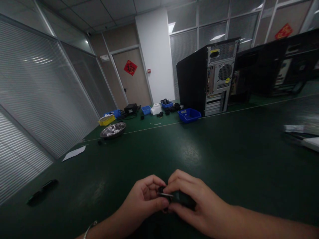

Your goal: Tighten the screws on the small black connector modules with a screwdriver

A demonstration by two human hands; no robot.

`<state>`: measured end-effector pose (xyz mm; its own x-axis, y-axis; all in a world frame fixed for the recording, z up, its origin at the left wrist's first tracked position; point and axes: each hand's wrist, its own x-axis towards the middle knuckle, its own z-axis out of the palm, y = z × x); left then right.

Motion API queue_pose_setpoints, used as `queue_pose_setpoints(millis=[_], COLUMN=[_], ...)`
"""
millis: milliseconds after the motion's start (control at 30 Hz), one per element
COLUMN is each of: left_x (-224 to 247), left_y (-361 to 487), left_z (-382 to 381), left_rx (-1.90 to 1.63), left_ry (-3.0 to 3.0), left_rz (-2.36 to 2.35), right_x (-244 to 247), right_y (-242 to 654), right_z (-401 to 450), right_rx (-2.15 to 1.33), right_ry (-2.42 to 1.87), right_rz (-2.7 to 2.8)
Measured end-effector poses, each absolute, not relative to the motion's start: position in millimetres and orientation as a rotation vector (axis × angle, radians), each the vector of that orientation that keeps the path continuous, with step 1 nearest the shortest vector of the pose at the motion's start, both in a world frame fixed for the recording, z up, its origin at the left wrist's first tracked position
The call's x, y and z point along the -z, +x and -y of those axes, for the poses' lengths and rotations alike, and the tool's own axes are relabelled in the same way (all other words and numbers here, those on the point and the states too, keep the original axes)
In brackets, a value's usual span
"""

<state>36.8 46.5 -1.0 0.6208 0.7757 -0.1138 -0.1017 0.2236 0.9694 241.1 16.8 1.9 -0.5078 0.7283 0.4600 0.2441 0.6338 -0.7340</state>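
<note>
Close fingertip work appears in hand: over the near middle of the surface (149,156), the left hand (143,200) pinches the left end of a small dark object (178,198); the right hand (199,197) wraps its right. Continuing calls for steady fingers.

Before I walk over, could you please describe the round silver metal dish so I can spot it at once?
On the dark green tabletop, look left towards the slatted blinds. The round silver metal dish sits in front of a yellow plastic tray; its shiny round metal rim sets it apart.
</note>
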Motion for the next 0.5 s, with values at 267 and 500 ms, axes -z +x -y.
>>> queue_pose_setpoints(millis=[267,500], left_x=[-1,-3], left_y=[35,10], left_z=[-50,-90], left_rx=[-0.721,-1.208], left_ry=[1.246,0.982], left_rz=[-0.694,-1.026], right_x=[-4,-6], right_y=[242,243], right_z=[-18,-18], right_rx=[-0.73,-0.777], right_ry=[-0.824,-0.807], right_rz=[2.123,2.075])
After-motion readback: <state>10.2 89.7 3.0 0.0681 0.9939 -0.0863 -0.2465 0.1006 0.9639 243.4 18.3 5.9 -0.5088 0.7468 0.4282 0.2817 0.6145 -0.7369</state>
